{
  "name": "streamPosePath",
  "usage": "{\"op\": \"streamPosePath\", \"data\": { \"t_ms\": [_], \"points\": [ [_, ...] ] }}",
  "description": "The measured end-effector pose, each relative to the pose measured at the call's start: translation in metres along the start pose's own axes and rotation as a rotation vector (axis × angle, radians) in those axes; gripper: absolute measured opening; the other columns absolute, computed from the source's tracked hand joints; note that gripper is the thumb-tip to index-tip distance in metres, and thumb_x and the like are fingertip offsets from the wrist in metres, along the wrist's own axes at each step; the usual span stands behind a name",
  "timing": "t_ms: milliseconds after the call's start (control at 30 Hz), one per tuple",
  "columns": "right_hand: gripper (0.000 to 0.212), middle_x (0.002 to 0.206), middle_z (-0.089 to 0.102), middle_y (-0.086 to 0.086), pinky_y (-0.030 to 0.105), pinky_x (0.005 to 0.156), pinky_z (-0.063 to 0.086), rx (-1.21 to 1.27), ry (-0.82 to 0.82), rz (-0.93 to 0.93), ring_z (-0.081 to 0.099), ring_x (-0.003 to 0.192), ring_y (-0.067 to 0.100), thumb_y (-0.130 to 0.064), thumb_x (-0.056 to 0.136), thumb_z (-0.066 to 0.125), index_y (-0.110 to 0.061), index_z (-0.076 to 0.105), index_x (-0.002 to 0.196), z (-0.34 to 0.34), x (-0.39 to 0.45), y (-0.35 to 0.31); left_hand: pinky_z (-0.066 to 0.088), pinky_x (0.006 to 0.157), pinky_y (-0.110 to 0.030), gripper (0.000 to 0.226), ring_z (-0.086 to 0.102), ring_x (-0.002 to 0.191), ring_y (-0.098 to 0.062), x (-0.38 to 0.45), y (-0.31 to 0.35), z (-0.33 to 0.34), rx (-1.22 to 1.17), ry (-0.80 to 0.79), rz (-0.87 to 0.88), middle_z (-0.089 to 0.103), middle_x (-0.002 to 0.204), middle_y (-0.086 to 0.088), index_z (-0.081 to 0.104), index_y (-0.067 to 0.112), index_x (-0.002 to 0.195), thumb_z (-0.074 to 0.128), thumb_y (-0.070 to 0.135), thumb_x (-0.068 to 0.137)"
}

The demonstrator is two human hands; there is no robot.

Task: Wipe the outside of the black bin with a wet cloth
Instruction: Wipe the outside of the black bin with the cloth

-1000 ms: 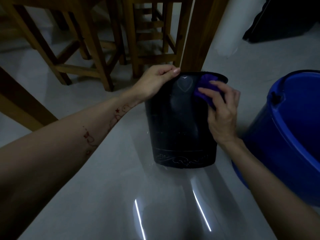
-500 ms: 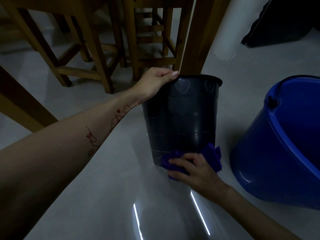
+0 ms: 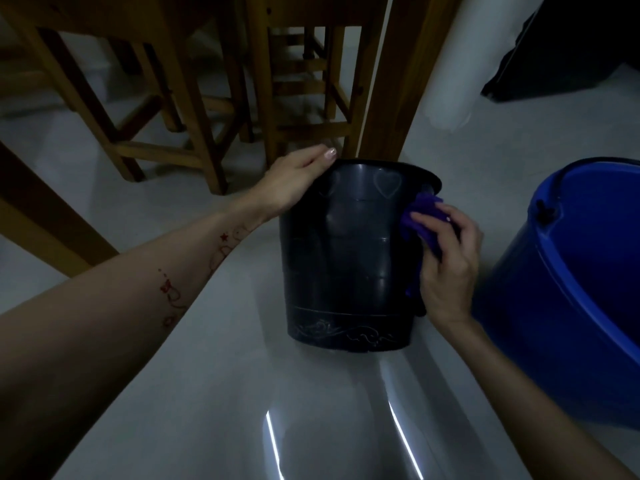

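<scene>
A blue bucket (image 3: 575, 289) stands on the pale glossy floor (image 3: 207, 393) at the right. Wooden stools (image 3: 166, 98) and a thick table leg (image 3: 391, 74) stand far behind. A dark object (image 3: 568, 46) lies far right.

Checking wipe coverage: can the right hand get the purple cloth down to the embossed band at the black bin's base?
Probably yes: right hand already presses purple cloth on round black plastic bin; wall below looks unobstructed.
</scene>
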State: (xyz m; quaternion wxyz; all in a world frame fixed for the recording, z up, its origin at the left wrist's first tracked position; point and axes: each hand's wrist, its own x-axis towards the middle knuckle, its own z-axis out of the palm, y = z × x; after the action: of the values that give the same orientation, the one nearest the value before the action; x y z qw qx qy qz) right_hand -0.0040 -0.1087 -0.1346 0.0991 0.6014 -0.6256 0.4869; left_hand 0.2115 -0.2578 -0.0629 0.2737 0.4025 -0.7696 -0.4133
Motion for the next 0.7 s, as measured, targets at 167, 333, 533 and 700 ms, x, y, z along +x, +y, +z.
{"op": "streamPosePath", "data": {
  "t_ms": [167,333,533,700],
  "points": [
    [0.026,0.127,0.054,0.021,0.024,0.101,0.036,-0.052,0.017,-0.120,0.045,0.113,0.034,-0.015,0.095,0.055,-0.014,0.065,0.120,0.025,0.024,-0.021,0.050,0.090,-0.033,0.027,0.066,0.099,-0.014,0.002,0.000,0.005,-0.153,-0.015,0.025,0.070,0.101,0.005,0.069,0.024,0.103,0.046,0.038,0.103],
    [0.027,0.119,0.063,0.016,0.027,0.097,0.037,-0.095,-0.093,-0.372,0.047,0.103,0.031,-0.006,0.089,0.071,-0.014,0.070,0.114,0.027,0.015,-0.029,0.053,0.091,-0.036,0.029,0.067,0.104,-0.023,0.001,-0.002,0.005,-0.204,-0.017,0.057,0.070,0.111,-0.010,0.066,0.014,0.110,0.045,0.032,0.104],
    [0.029,0.120,0.067,0.010,0.037,0.078,0.044,-0.086,-0.325,-0.643,0.049,0.100,0.026,-0.005,0.087,0.071,-0.019,0.072,0.113,0.014,-0.051,-0.030,0.046,0.083,-0.023,0.024,0.064,0.087,0.002,-0.001,0.008,0.010,-0.208,0.003,0.032,0.069,0.088,0.017,0.068,0.033,0.091,0.047,0.030,0.103],
    [0.018,0.132,0.052,0.002,0.035,0.086,0.042,-0.068,-0.490,-0.834,0.050,0.109,0.022,-0.020,0.099,0.054,-0.025,0.059,0.115,-0.009,-0.114,-0.015,0.048,0.084,-0.022,0.024,0.066,0.088,0.002,-0.003,0.014,0.008,-0.190,-0.025,0.038,0.069,0.090,0.014,0.068,0.033,0.091,0.047,0.031,0.103]
  ]
}}
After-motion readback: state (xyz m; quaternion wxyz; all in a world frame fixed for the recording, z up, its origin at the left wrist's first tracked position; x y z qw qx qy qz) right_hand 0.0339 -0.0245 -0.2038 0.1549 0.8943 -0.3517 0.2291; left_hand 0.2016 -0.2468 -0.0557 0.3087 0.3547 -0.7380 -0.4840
